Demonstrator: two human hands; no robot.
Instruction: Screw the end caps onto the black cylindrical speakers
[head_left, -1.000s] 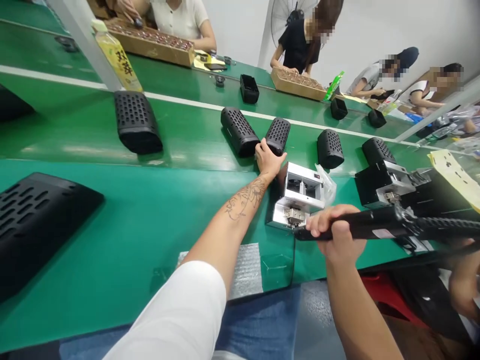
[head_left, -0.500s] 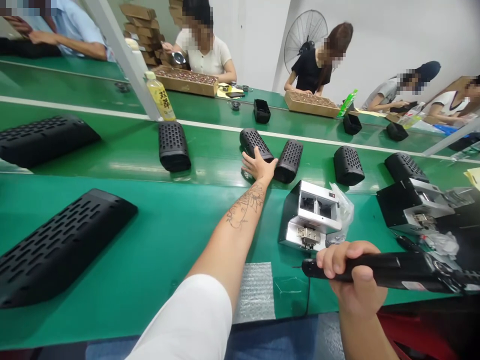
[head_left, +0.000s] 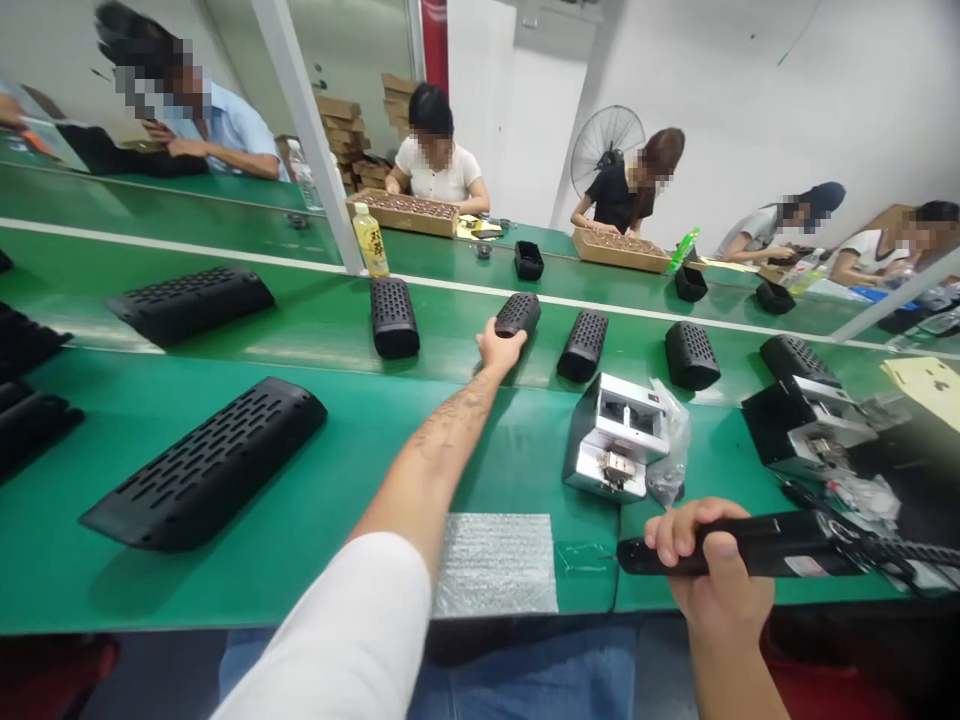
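Note:
Out on the green conveyor belt [head_left: 465, 350], my left hand [head_left: 500, 347] is closed round the near end of a black perforated housing [head_left: 520, 313]. Its far end, full of round-ended holes, shows beyond my fingers. My right hand [head_left: 712, 560] grips a black electric screwdriver [head_left: 787, 545], held level with its thin bit pointing left. A coiled cable trails from the tool's right end. Behind that tool stands a silver and black screw feeder [head_left: 619, 440]. On the near bench to the left lies a larger black slotted housing [head_left: 217, 460].
More black housings [head_left: 583, 345] sit along the belt. A silvery bubble-wrap sheet [head_left: 495, 565] lies at the bench's front edge. Another screw feeder [head_left: 810, 430] stands right. A slanted white post [head_left: 315, 140] rises by a yellow bottle [head_left: 371, 240]. Several co-workers sit across.
My left hand has gone from spread fingers over the housing to a grip on its near end, and the housing is turned. My right hand still holds the screwdriver. The camera view has shifted.

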